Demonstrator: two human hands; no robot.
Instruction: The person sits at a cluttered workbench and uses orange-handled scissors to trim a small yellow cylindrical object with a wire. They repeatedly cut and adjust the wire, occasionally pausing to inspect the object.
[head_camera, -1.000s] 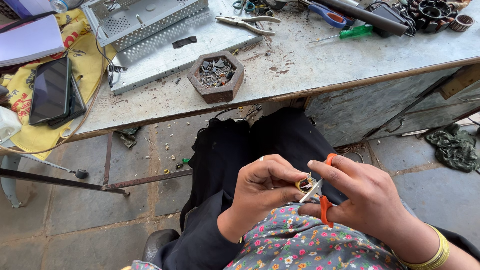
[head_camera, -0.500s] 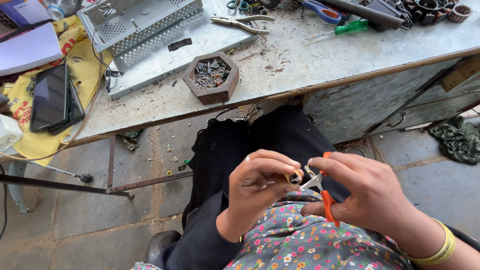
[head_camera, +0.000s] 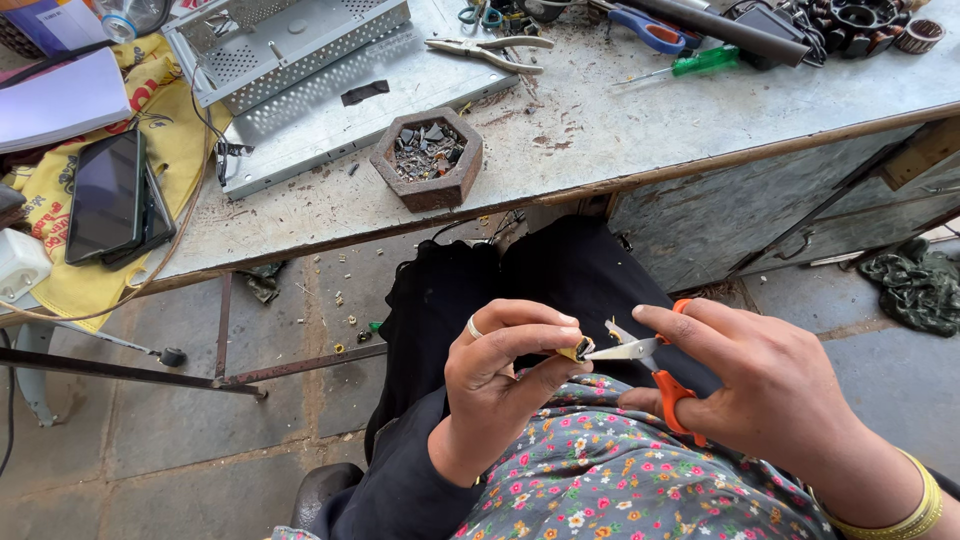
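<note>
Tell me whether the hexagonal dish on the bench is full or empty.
Partly full: the hexagonal dish holds a heap of small dark scraps.

The small yellowish piece is mostly hidden by the left hand's fingertips. The scissors' orange handles sit partly behind the right hand.
</note>
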